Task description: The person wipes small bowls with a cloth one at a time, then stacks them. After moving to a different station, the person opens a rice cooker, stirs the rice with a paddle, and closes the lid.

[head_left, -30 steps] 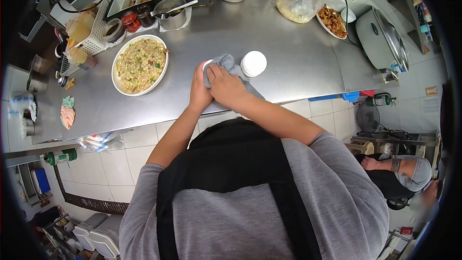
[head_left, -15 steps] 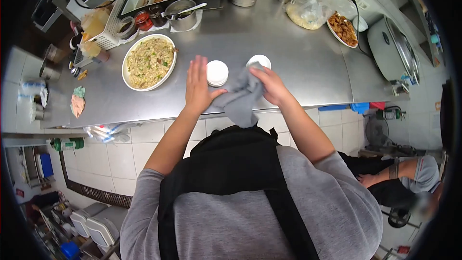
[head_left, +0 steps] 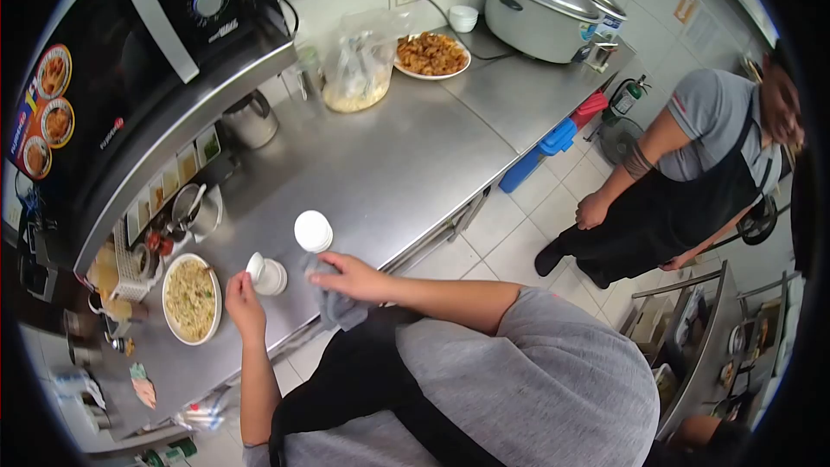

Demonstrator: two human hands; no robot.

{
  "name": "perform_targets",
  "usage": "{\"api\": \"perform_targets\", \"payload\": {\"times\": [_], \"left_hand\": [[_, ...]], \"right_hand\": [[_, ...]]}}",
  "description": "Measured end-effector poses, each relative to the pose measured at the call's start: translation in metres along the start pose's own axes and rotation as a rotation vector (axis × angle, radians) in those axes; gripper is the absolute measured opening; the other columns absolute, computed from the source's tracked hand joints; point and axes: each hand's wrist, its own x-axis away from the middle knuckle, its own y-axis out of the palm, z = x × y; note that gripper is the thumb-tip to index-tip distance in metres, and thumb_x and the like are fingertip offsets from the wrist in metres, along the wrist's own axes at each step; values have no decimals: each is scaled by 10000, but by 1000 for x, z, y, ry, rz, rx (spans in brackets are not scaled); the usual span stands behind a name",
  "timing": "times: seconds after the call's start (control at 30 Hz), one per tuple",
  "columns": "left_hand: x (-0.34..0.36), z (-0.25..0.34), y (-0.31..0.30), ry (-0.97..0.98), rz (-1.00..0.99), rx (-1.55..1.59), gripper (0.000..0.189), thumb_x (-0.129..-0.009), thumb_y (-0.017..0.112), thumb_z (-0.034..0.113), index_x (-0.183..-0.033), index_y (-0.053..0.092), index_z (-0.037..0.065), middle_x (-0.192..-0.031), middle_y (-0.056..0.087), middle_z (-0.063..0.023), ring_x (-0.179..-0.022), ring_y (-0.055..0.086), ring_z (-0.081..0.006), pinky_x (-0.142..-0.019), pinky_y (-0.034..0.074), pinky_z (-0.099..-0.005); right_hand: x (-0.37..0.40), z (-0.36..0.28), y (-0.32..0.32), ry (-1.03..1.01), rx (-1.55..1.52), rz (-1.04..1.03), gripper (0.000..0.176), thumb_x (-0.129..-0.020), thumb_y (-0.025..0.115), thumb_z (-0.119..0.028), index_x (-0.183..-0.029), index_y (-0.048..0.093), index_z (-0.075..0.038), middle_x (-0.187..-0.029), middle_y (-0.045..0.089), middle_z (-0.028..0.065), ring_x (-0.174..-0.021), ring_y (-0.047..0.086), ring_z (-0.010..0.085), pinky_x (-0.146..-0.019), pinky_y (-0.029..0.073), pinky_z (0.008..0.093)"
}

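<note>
My left hand (head_left: 245, 304) pinches a small white bowl (head_left: 255, 265), tilted on its side. Right beside it on the steel counter stands a short stack of similar white bowls (head_left: 274, 278). A grey cloth (head_left: 342, 308) hangs bunched from my right hand (head_left: 356, 278), near the counter's front edge. Just beyond that hand, a second stack of white bowls (head_left: 312, 231) rests on the counter. To the left of my left hand lies an oval white dish of fried rice (head_left: 191, 298).
A microwave (head_left: 130, 52) sits on a shelf above the counter (head_left: 380, 169). Farther along are a bag of pale food (head_left: 359, 78), a plate of browned food (head_left: 432, 55) and a large rice cooker (head_left: 540, 17). A co-worker (head_left: 692, 164) stands at the right.
The view has swung to the right, showing more of the counter and the co-worker standing. My left hand, earlier open and flat, now grips a bowl. My right hand still has the cloth.
</note>
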Motion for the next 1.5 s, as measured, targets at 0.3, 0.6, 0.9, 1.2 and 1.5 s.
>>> {"api": "perform_targets", "payload": {"times": [0.3,0.6,0.9,1.2,1.5], "left_hand": [[9,61,-17,-521,-558,1393,319,-956,565,204,-1256,541,99,-1237,589,-64,-1134,582,-196,-963,487,-363],[-25,5,-62,-295,-752,810,161,-960,551,146,-992,667,39,-836,619,24,-808,540,-87,-738,427,-247],[-78,-77,-56,381,-292,-122,127,-902,584,148,-917,680,67,-955,662,-103,-920,629,-313,-794,488,-389],[-72,-77,-29,697,-290,-208,288,-808,563,83,-1075,670,84,-1167,636,-51,-1121,571,-234,-919,471,-406],[-71,-74,-37,801,-519,-134,318,-764,611,71,-1075,675,86,-1150,647,-49,-1053,586,-252,-906,475,-393]], "right_hand": [[-34,-45,73,-894,1109,383,540,-616,824,-316,-1124,664,-234,-1248,545,105,-1190,491,358,-861,528,430],[-78,-39,136,-203,331,483,394,-946,602,-389,-1027,665,-8,-792,691,123,-682,602,187,-680,494,321],[-101,23,148,-401,1139,466,619,-815,703,-184,-1346,441,-1,-1427,389,237,-1313,398,400,-1098,324,448],[-107,73,152,-293,1544,319,647,-720,716,-114,-1325,504,-25,-1421,474,132,-1295,473,298,-990,483,343],[-128,29,128,-68,1296,49,385,-715,725,-196,-1051,645,-25,-1049,663,172,-1027,620,334,-860,519,426]]}}
